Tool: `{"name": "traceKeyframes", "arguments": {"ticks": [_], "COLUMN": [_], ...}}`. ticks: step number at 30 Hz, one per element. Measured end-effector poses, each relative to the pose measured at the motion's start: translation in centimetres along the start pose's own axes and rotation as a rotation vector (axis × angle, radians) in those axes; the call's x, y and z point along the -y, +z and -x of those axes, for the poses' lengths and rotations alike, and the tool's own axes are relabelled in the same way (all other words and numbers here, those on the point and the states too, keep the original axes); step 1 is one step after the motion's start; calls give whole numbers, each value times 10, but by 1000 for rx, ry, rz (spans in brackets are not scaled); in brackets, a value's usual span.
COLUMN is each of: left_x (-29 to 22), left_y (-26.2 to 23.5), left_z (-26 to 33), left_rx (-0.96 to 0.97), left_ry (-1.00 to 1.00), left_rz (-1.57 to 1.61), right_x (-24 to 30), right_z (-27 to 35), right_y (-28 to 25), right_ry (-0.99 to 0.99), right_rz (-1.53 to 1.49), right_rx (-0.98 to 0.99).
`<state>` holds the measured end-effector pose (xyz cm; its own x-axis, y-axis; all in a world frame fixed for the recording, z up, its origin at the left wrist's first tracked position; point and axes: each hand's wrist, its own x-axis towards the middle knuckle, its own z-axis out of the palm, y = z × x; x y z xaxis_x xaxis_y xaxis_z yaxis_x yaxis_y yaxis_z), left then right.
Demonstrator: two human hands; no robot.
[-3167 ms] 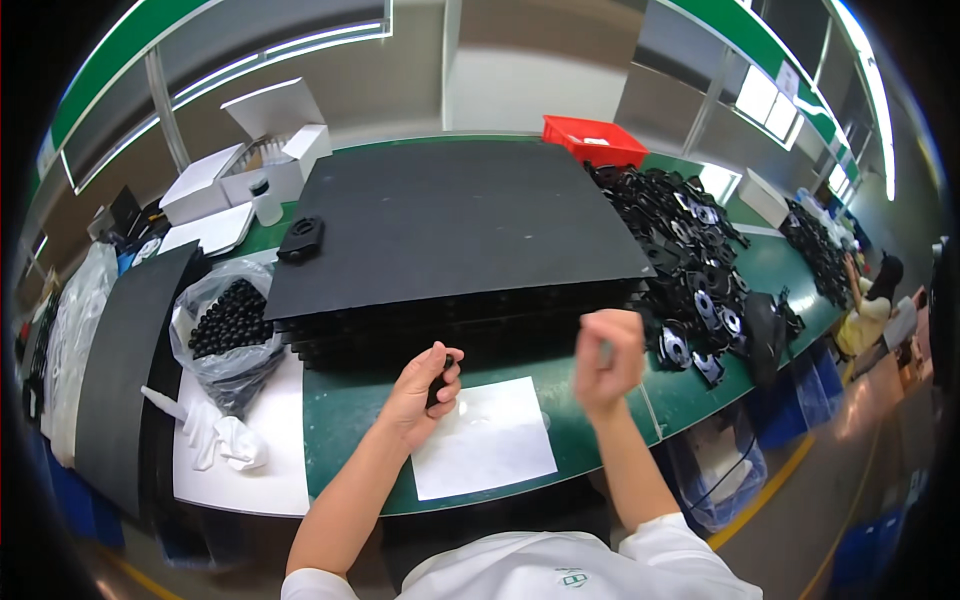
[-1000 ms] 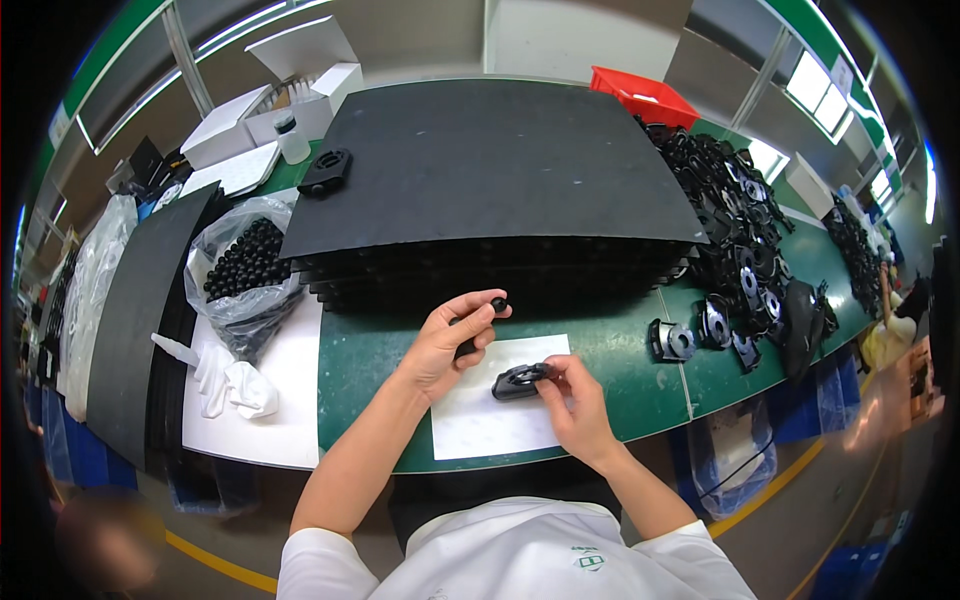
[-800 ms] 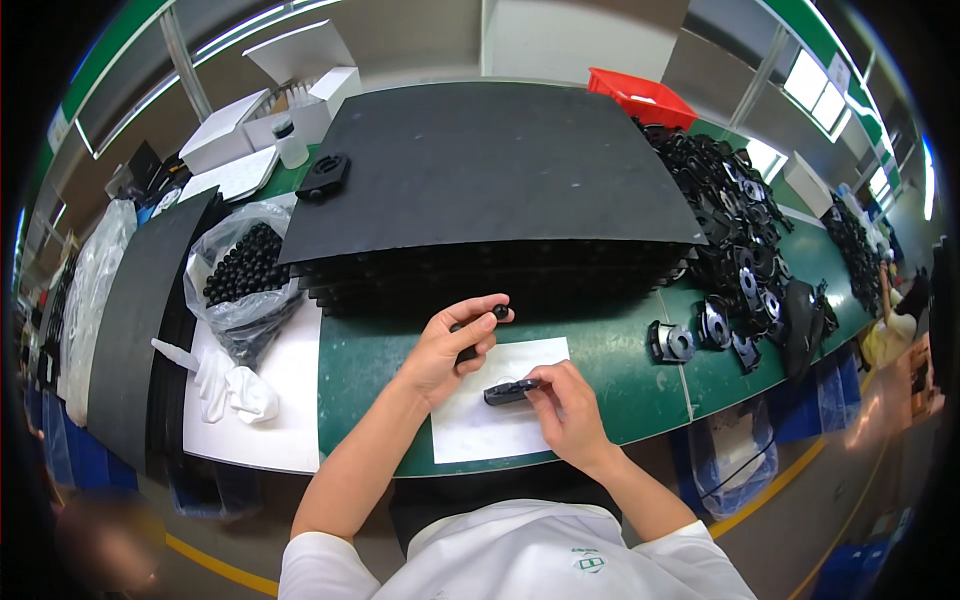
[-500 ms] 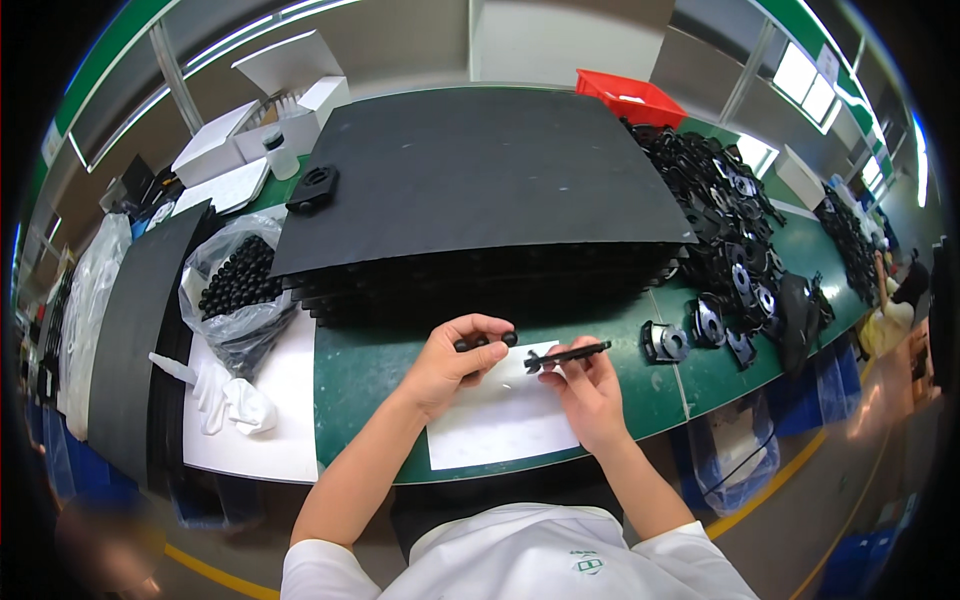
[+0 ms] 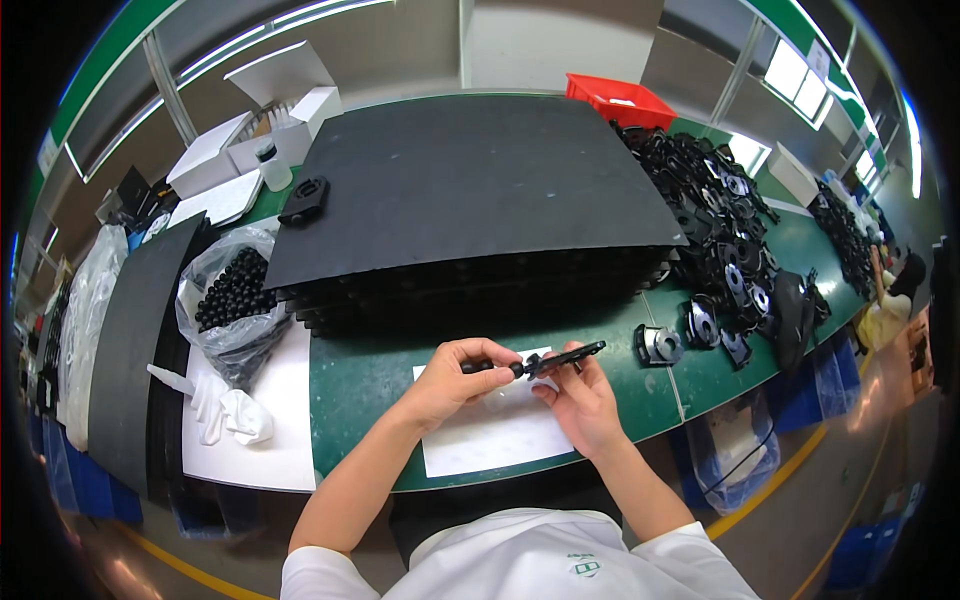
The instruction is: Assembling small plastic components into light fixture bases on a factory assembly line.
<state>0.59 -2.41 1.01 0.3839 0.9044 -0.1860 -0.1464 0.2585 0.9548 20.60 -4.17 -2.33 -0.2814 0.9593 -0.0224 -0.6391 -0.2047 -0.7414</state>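
Fitting a small black ball onto a flat black part, mid-frame.
Left hand (image 5: 455,375) pinching ball (image 5: 517,369), right hand (image 5: 583,395) gripping part (image 5: 562,357); barely touching, not seated yet, big pile (image 5: 715,215) of parts waiting at right.

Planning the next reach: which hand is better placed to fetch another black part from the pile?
Probably the right hand: the pile of black parts lies on its side. The left hand is farther, pinching a small black piece.

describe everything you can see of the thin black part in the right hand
The thin black part is a slim, flat, dark piece, plastic by its look, tilted with its far end up to the right. The right hand pinches it from below, above the white sheet. Its near end meets a small black piece in the left hand. Finer detail is too small to tell.
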Motion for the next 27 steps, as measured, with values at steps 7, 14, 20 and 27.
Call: {"name": "traceKeyframes", "arguments": {"ticks": [7, 14, 20, 27], "left_x": [1, 2, 1, 1], "left_y": [-1, -3, 1, -1], "left_z": [0, -1, -1, -1], "left_rx": [18, 25, 1, 14], "left_ry": [-11, 10, 7, 5], "left_rz": [64, 76, 53, 46], "right_x": [0, 1, -1, 1], "right_z": [1, 0, 1, 1], "right_y": [0, 6, 3, 3], "right_ry": [-31, -36, -50, -58], "right_rz": [27, 40, 48, 63], "right_rx": [-23, -24, 14, -1]}}
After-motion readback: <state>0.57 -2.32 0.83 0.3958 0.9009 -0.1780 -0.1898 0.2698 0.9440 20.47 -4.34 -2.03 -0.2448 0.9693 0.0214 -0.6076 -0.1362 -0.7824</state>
